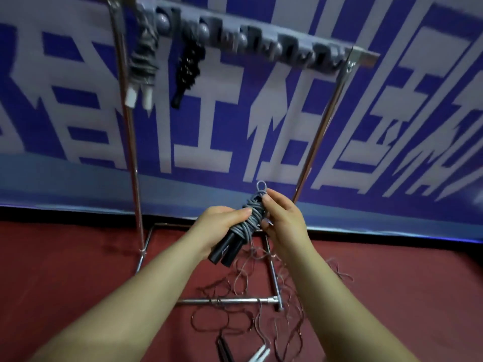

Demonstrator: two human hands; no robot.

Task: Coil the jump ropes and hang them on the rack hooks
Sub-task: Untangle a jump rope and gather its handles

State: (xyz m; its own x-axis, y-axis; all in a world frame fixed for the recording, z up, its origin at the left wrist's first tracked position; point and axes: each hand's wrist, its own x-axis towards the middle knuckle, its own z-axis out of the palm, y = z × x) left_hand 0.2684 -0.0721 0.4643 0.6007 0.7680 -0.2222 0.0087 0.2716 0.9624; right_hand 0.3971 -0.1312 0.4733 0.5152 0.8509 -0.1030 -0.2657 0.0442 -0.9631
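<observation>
Below the rack [261, 35], both hands, left hand [219, 226] and right hand [283, 220], apparently grip the coiled rope [252, 218].

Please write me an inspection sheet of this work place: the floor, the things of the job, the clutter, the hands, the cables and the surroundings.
Surface: red floor, partly covered by loose ropes.
Job's things: grey rope bundle with black handles, held in both hands, a small loop at its top. Two coiled ropes hang on the rack: a grey one and a black one.
Clutter: tangled thin ropes with handles lie over the rack's foot.
Hands: left hand grips the bundle; right hand pinches its top with the fingers.
Cables: nothing seen.
Surroundings: blue and white banner behind the rack.
</observation>
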